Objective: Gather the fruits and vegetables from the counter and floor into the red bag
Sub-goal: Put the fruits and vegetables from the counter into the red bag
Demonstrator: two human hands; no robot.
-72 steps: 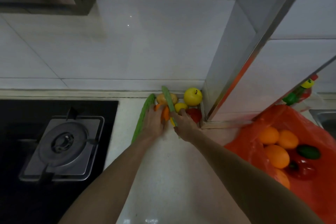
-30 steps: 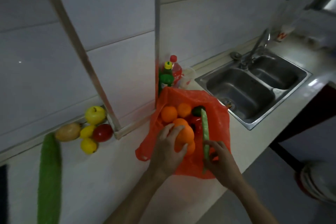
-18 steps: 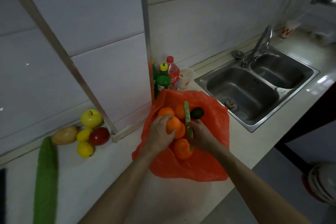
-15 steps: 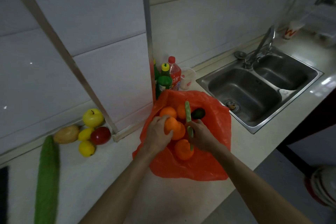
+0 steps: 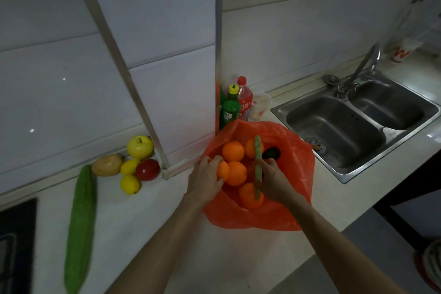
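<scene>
Tabletop (image 5: 152, 227): pale, backed by white tiles (image 5: 167, 31).
Bag: red bag (image 5: 298, 174) spread open, oranges (image 5: 233, 151) inside.
Left: small orange (image 5: 223, 170) cupped by the left hand (image 5: 205, 180) at the bag's mouth.
Right: long bean (image 5: 258, 170) gripped by the right hand (image 5: 274, 180), axis pointing wallward.
Next: gourd (image 5: 81, 217) and fruit cluster (image 5: 136, 164) lie leftward, judged nearer the left hand.

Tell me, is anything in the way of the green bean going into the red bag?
Nothing visible blocks it. The right hand holds the green bean pod right over the open red bag; only oranges lie inside below. The left hand grips an orange piece beside it, not under the pod.
</scene>
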